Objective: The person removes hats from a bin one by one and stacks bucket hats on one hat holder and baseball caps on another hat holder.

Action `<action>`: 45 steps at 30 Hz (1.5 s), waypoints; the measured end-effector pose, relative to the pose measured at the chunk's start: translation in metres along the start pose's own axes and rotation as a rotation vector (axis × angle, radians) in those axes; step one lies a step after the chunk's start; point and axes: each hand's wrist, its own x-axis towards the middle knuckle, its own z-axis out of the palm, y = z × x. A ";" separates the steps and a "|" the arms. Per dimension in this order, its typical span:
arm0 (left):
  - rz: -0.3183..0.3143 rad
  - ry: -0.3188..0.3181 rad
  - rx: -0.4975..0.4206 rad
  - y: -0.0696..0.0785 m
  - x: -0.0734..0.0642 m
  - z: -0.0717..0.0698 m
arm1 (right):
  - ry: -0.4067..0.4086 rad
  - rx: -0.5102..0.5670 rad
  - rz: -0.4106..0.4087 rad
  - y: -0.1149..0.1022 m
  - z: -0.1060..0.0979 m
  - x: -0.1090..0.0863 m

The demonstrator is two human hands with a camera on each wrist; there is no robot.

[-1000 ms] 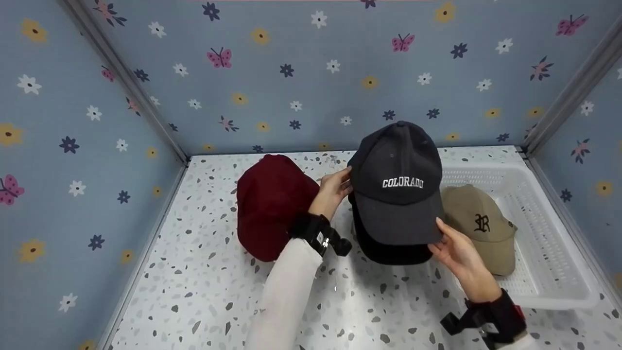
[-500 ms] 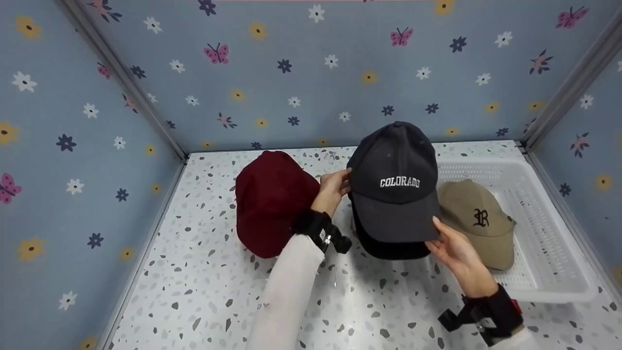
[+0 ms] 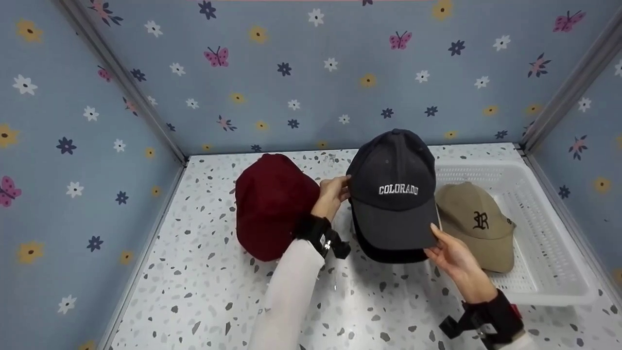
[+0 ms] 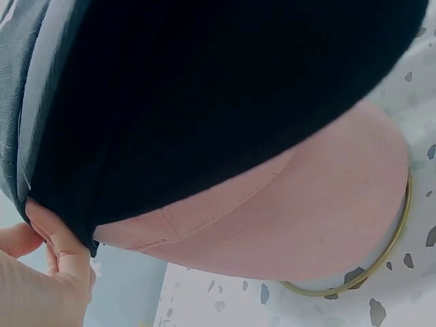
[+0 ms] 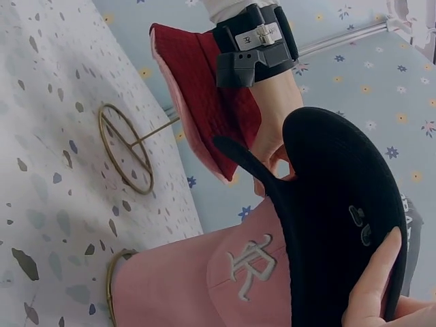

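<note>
A dark grey cap lettered COLORADO [image 3: 394,226] lies over a black cap [image 3: 384,255], the black brim showing beneath the grey one. Below them, a pink cap [image 4: 327,218] with an embroidered letter sits above a gold ring base [image 4: 388,262]. My left hand [image 3: 330,197] pinches the dark grey cap at its left side; in the left wrist view, its fingers meet the dark lower edge of the stack. With my right hand [image 3: 457,260] I pinch the right front corner of the grey brim, thumb on top. In the right wrist view, fingers [image 5: 371,289] overlap the dark brim.
A dark red cap [image 3: 272,204] stands left of the stack, above another gold ring stand [image 5: 126,150]. At right, a white perforated basket [image 3: 554,253] holds a khaki cap [image 3: 478,233]. Flower-patterned wall panels [image 3: 311,73] enclose the speckled tabletop [image 3: 204,272].
The dark grey cap has sunk slightly and shifted a little left over the black cap, both hands still gripping it. The red cap, khaki cap and basket stay put.
</note>
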 end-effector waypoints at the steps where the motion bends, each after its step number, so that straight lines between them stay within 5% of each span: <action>1: 0.004 -0.005 -0.008 -0.011 0.023 -0.002 | 0.005 -0.006 -0.002 0.000 0.000 0.000; 2: 0.004 -0.012 -0.015 -0.024 0.049 -0.005 | 0.009 -0.015 -0.002 0.001 0.000 0.000; 7: -0.028 -0.026 -0.037 -0.107 0.224 -0.019 | 0.005 -0.059 -0.003 0.003 -0.003 -0.001; 8: -0.036 -0.024 -0.036 -0.111 0.233 -0.019 | 0.003 -0.064 -0.003 0.003 -0.003 -0.002; 11: -0.030 -0.003 -0.029 -0.109 0.224 -0.017 | -0.003 -0.067 -0.005 0.005 -0.005 -0.001; 15: -0.013 0.019 -0.006 -0.083 0.162 -0.013 | 0.015 -0.064 0.005 0.007 -0.007 0.001; 19: 0.005 0.020 0.013 -0.071 0.128 -0.014 | 0.040 -0.062 0.006 0.009 -0.008 0.002; 26: 0.030 -0.003 0.019 -0.073 0.132 -0.012 | 0.042 -0.070 0.024 0.007 -0.011 0.003; 28: 0.025 -0.006 0.020 -0.078 0.145 -0.013 | 0.022 -0.095 0.046 0.005 -0.012 0.003; 31: -0.031 0.009 0.029 -0.088 0.176 -0.016 | -0.034 -0.179 0.082 0.001 -0.014 0.005; 34: -0.063 -0.059 -0.001 -0.113 0.234 -0.026 | -0.075 -0.332 0.089 -0.008 -0.017 0.007; 37: -0.092 -0.090 -0.003 -0.120 0.251 -0.028 | -0.110 -0.466 0.061 -0.023 -0.022 0.011; 39: -0.103 -0.079 0.006 -0.113 0.239 -0.026 | -0.105 -0.579 -0.003 -0.036 -0.023 0.015; 45: -0.089 -0.047 0.020 -0.075 0.154 -0.018 | -0.043 -0.683 -0.175 -0.078 -0.011 0.034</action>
